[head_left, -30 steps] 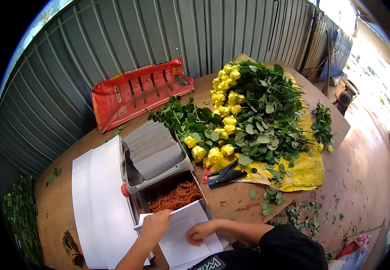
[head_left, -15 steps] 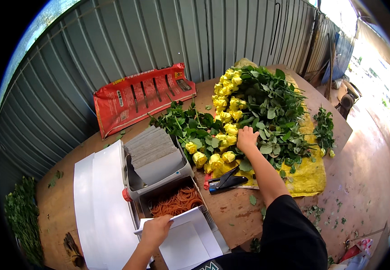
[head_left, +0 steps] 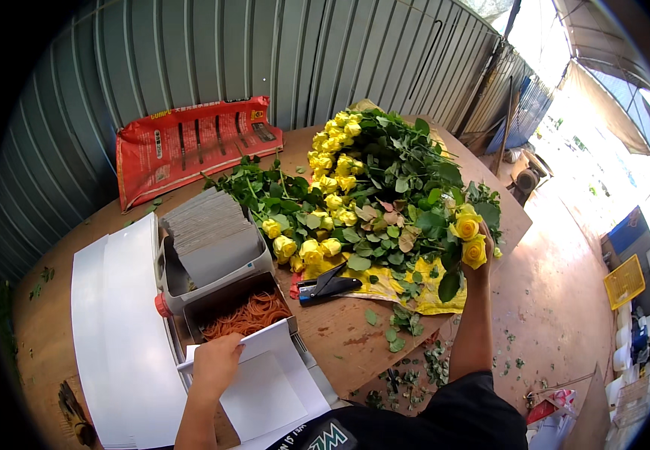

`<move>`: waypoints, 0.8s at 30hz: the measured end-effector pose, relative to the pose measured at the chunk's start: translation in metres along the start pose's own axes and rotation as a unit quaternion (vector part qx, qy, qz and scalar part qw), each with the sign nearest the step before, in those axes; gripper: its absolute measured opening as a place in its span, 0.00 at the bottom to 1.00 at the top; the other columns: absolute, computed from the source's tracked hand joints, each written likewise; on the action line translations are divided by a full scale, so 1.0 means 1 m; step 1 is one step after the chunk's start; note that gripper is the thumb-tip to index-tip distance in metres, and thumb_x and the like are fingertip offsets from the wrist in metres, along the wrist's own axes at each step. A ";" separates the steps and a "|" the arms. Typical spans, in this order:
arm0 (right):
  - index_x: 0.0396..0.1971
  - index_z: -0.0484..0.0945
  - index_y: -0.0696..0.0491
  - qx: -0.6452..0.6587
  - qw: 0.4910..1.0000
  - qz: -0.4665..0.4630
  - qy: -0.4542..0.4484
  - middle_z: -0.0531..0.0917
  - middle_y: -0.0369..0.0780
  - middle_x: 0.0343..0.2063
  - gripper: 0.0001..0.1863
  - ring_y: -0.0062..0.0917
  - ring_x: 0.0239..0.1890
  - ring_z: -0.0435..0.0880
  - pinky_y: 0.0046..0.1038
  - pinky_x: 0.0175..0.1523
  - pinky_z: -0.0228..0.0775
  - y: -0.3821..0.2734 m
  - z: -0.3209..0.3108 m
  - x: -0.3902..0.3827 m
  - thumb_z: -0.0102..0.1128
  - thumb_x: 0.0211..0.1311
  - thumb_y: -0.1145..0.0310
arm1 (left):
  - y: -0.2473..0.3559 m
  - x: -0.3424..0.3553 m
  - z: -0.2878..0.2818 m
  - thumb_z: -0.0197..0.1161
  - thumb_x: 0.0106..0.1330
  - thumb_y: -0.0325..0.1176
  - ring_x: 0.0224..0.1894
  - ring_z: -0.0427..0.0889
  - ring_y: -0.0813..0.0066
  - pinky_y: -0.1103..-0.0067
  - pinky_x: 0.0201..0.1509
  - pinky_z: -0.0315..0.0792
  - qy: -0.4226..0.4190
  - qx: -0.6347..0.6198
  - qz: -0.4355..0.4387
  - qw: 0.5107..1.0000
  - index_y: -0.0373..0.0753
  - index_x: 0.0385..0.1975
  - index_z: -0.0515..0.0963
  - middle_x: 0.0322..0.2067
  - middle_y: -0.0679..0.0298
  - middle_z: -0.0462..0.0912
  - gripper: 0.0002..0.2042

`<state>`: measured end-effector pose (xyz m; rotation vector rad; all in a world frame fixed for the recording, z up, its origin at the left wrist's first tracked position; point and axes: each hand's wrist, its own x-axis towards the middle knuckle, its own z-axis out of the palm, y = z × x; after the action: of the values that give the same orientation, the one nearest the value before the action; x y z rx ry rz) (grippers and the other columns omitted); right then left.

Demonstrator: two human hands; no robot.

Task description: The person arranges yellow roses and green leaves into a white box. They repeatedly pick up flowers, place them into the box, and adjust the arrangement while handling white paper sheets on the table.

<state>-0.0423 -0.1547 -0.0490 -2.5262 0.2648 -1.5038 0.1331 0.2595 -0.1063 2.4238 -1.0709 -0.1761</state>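
My left hand (head_left: 215,364) is closed on the upper edge of a white sheet of paper (head_left: 269,394), just in front of a box of brown rubber bands (head_left: 248,315). On the right, my right hand (head_left: 488,235) is mostly hidden behind two yellow roses (head_left: 467,223) and their leaves, its fingers closed round the stems. To the left of these roses lies a large pile of yellow roses (head_left: 334,163) with dark green leaves, on a yellow woven sack (head_left: 445,294). A black stapler (head_left: 328,288) rests at the near side of the pile.
A grey bin (head_left: 224,276) holds a stack of grey cards (head_left: 212,226). Large white sheets (head_left: 115,330) lie to its left, near a dark glove (head_left: 76,412). A red bag (head_left: 197,142) leans against the corrugated wall (head_left: 190,60). A yellow crate (head_left: 625,281) stands far right.
My right hand has moved right, from the rose pile to beyond its right side, and now has two yellow roses. My left hand stays on the paper's edge. The view has turned right.
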 end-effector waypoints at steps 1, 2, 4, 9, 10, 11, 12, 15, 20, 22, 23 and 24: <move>0.35 0.72 0.60 0.009 1.000 0.003 0.004 0.76 0.44 0.35 0.16 0.33 0.38 0.76 0.26 0.43 0.65 -0.008 -0.004 0.000 0.56 0.41 0.75 | 0.000 0.000 0.000 0.57 0.52 0.30 0.27 0.74 0.56 0.68 0.30 0.67 0.003 0.003 0.005 1.000 0.36 0.22 0.69 0.22 0.56 0.75 0.05; 0.35 0.72 0.60 0.031 0.999 0.017 -0.009 0.76 0.44 0.34 0.16 0.33 0.38 0.75 0.26 0.43 0.65 -0.019 -0.011 0.002 0.57 0.41 0.75 | -0.001 -0.001 0.000 0.57 0.52 0.30 0.27 0.74 0.56 0.68 0.30 0.67 0.007 0.007 0.010 1.000 0.36 0.21 0.69 0.22 0.56 0.75 0.05; 0.35 0.72 0.60 0.052 0.998 0.018 -0.023 0.76 0.43 0.34 0.16 0.32 0.38 0.75 0.25 0.43 0.65 -0.034 -0.023 0.006 0.58 0.41 0.75 | -0.001 -0.001 0.000 0.57 0.51 0.29 0.28 0.74 0.57 0.68 0.31 0.67 0.009 0.012 0.018 1.000 0.36 0.23 0.69 0.23 0.56 0.75 0.05; 0.32 0.73 0.59 0.078 0.996 -0.031 -0.033 0.77 0.43 0.32 0.15 0.30 0.37 0.76 0.25 0.42 0.66 -0.059 -0.029 0.006 0.62 0.38 0.75 | -0.004 -0.004 0.001 0.61 0.47 0.28 0.38 0.74 0.59 0.71 0.41 0.67 0.064 -0.017 0.061 0.996 0.37 0.34 0.72 0.33 0.57 0.75 0.13; 0.31 0.73 0.59 0.117 0.992 0.002 -0.040 0.77 0.43 0.31 0.15 0.30 0.35 0.77 0.25 0.40 0.67 -0.068 -0.027 0.005 0.62 0.38 0.75 | -0.001 -0.003 -0.003 0.62 0.46 0.27 0.43 0.71 0.59 0.70 0.46 0.65 0.061 0.004 0.081 0.995 0.37 0.39 0.70 0.39 0.56 0.73 0.18; 0.31 0.73 0.58 0.100 0.993 -0.003 -0.058 0.77 0.42 0.31 0.15 0.31 0.34 0.78 0.25 0.39 0.68 -0.078 -0.031 0.005 0.62 0.38 0.74 | 0.004 -0.001 -0.007 0.63 0.45 0.27 0.47 0.68 0.58 0.70 0.52 0.62 0.059 0.026 0.100 0.993 0.37 0.44 0.68 0.44 0.56 0.71 0.22; 0.31 0.74 0.58 0.133 0.988 -0.018 -0.072 0.77 0.42 0.31 0.15 0.31 0.33 0.78 0.25 0.39 0.68 -0.083 -0.031 0.004 0.62 0.38 0.74 | 0.013 -0.001 -0.012 0.65 0.44 0.27 0.49 0.67 0.57 0.69 0.54 0.60 0.075 0.054 0.095 0.991 0.39 0.46 0.67 0.45 0.56 0.70 0.25; 0.33 0.74 0.58 0.166 0.974 -0.024 -0.150 0.77 0.43 0.33 0.16 0.31 0.34 0.78 0.24 0.39 0.68 -0.096 -0.028 0.000 0.62 0.38 0.74 | 0.041 0.006 -0.029 0.64 0.46 0.27 0.46 0.70 0.62 0.72 0.50 0.64 0.145 -0.072 0.161 0.974 0.41 0.37 0.74 0.42 0.60 0.73 0.16; 0.33 0.73 0.61 0.276 0.909 0.058 -0.307 0.77 0.44 0.32 0.16 0.33 0.33 0.78 0.25 0.38 0.68 -0.111 -0.017 -0.002 0.59 0.39 0.75 | 0.108 0.018 -0.067 0.61 0.50 0.24 0.39 0.74 0.70 0.79 0.41 0.69 0.147 -0.274 0.270 0.911 0.40 0.29 0.77 0.35 0.66 0.77 0.07; 0.31 0.73 0.61 0.255 0.904 0.007 -0.344 0.77 0.42 0.30 0.15 0.34 0.31 0.78 0.26 0.37 0.69 -0.122 -0.013 0.001 0.59 0.38 0.74 | 0.123 0.028 -0.068 0.61 0.50 0.24 0.38 0.74 0.71 0.79 0.40 0.68 0.134 -0.300 0.307 0.893 0.40 0.30 0.77 0.34 0.66 0.77 0.08; 0.30 0.73 0.60 0.266 0.893 0.008 -0.364 0.77 0.42 0.29 0.15 0.34 0.31 0.78 0.26 0.37 0.69 -0.128 -0.011 0.004 0.59 0.37 0.74 | 0.128 0.030 -0.069 0.62 0.50 0.24 0.37 0.73 0.70 0.79 0.40 0.68 0.133 -0.303 0.315 0.890 0.40 0.30 0.77 0.33 0.66 0.77 0.08; 0.30 0.73 0.60 0.275 0.883 0.010 -0.382 0.77 0.42 0.29 0.15 0.34 0.31 0.78 0.26 0.36 0.69 -0.134 -0.011 0.007 0.59 0.37 0.74 | 0.131 0.033 -0.069 0.62 0.50 0.24 0.37 0.73 0.70 0.78 0.39 0.68 0.130 -0.307 0.326 0.885 0.41 0.31 0.77 0.33 0.66 0.76 0.08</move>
<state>-0.0410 -0.0276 -0.0043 -2.3714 -0.2271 -0.3772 0.0894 0.1855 0.0191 1.3946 -1.3789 0.0399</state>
